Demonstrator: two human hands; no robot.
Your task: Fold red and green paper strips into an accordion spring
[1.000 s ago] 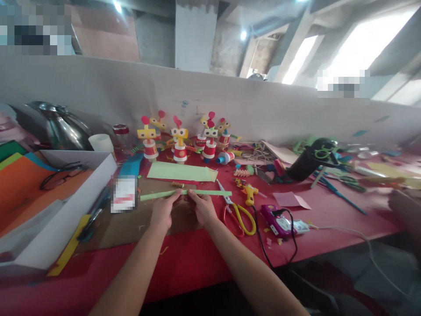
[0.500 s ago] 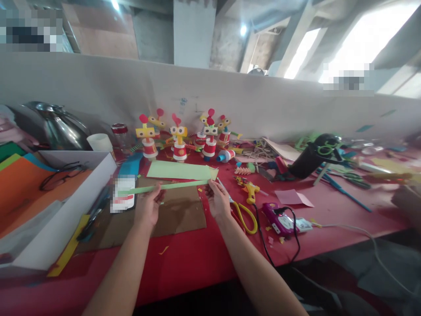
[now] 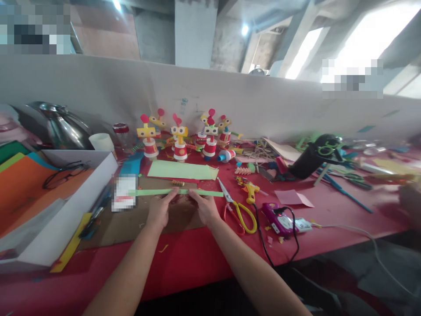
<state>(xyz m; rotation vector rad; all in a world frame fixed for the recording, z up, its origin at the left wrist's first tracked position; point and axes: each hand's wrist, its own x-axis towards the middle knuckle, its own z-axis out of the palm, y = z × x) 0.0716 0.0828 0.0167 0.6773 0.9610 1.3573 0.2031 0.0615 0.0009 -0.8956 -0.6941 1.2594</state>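
Observation:
A long, narrow strip of light green paper (image 3: 210, 193) stretches sideways in front of me. My left hand (image 3: 161, 210) pinches it left of its middle, and my right hand (image 3: 204, 206) pinches it a short way to the right. Below the hands lies a brown cardboard sheet (image 3: 121, 230) on the red tabletop. Just beyond the strip rests a small coiled paper spring (image 3: 178, 183). Behind that is a wider sheet of light green paper (image 3: 179, 170). Scissors (image 3: 241, 215) with red and yellow handles lie to the right of my right hand.
Several paper-cup robot figures (image 3: 180, 145) stand at the back. To the right are a yellow glue gun (image 3: 251, 193), a purple power strip (image 3: 279, 219) and its cables. A white box (image 3: 98, 171) with coloured paper and glasses is at left. Another person's hand (image 3: 409, 195) shows at the right edge.
Both hands have moved closer together along the green strip, the right one leftward and the left one rightward. The strip now lies more level, and the paper spring and scissors show more fully.

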